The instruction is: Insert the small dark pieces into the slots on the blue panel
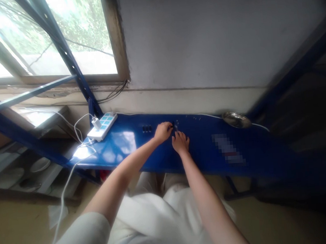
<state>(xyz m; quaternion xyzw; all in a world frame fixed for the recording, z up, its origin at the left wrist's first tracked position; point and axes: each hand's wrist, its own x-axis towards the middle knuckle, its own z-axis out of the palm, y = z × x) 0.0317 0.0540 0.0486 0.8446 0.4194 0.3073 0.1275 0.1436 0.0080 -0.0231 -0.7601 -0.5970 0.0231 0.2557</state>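
My left hand (163,132) is over the middle of the blue table (198,149), its fingers pinched around a small black piece that they partly cover. Close on its right, my right hand (180,141) rests low at the tabletop with its fingers forward and slightly apart. Just beyond the right fingertips lie small pale bits (177,123), too tiny to name. Left of my left hand, several small black pieces (146,129) stand in a short row.
A white power strip (103,126) with a plugged-in charger (96,122) and trailing cable sits at the table's left end. A shiny metal bowl (237,119) stands at the back right. Tiny pieces (197,117) lie along the back. Blue metal posts (77,74) frame the table.
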